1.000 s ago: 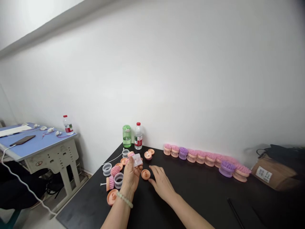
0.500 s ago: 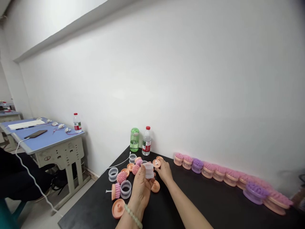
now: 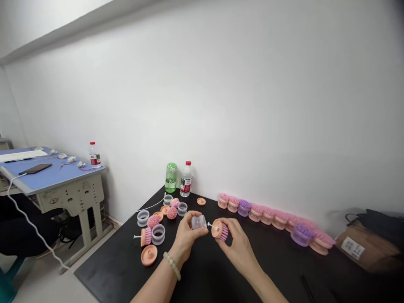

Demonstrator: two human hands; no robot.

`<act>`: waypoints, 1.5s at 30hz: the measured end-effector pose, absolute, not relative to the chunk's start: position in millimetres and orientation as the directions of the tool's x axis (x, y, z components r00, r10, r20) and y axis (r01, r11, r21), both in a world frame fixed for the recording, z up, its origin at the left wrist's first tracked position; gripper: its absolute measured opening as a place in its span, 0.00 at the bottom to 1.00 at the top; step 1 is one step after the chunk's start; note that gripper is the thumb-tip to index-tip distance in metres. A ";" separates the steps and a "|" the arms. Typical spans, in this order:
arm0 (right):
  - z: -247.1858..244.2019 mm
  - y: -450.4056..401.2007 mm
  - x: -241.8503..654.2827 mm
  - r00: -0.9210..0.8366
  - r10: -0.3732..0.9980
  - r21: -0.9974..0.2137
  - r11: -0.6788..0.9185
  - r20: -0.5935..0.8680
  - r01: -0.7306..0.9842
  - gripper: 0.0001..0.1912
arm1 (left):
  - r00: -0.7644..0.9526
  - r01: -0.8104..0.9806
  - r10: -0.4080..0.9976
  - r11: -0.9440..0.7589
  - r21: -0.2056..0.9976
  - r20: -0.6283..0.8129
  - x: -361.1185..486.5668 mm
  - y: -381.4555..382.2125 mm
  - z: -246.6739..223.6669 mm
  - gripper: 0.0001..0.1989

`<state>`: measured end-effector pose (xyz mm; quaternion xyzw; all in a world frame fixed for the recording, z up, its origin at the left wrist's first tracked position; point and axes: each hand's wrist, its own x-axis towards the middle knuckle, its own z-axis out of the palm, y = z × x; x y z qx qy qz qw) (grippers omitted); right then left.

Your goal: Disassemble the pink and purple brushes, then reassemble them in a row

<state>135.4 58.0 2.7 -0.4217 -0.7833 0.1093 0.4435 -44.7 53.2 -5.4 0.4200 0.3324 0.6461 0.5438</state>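
Note:
My left hand [image 3: 186,235] holds a translucent plastic collar [image 3: 198,222] between fingers and thumb. My right hand [image 3: 238,248] grips a peach-backed pink bristle brush head [image 3: 220,229], whose thin white pin points at the collar. The pin and collar are very close, and I cannot tell whether they touch. Loose on the black table [image 3: 113,269] lie a peach disc [image 3: 149,255], a pink bristle head [image 3: 145,236], a spiky pink ball head [image 3: 153,221] and several grey translucent rings, such as one [image 3: 158,234] near my left wrist.
Assembled pink and purple brushes [image 3: 268,214] stand in a row along the wall. A green bottle [image 3: 171,177] and a water bottle [image 3: 186,181] stand behind the parts. A cardboard box [image 3: 368,246] sits at the right, and a blue desk [image 3: 47,172] stands to the left.
My right hand has moved from the loose parts at the back and now holds the brush head up near the collar. My left hand has kept the collar. The view has shifted slightly.

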 end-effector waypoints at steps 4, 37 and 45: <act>-3.6 36.2 150.8 -0.273 0.725 -0.485 0.645 0.632 0.590 0.19 | 0.106 -0.324 0.971 -0.170 0.931 0.214 -34.3 48.2 -6.7 0.28; -18.1 -32.5 182.3 -0.135 0.670 -0.492 0.653 0.730 0.575 0.13 | 0.478 -0.222 0.868 -0.032 0.975 0.137 2.2 -3.3 6.9 0.21; -15.1 -38.7 180.7 -0.084 0.778 -0.676 0.588 0.622 0.443 0.12 | 0.492 -0.410 0.838 -0.015 0.912 0.235 -4.1 -5.2 16.2 0.35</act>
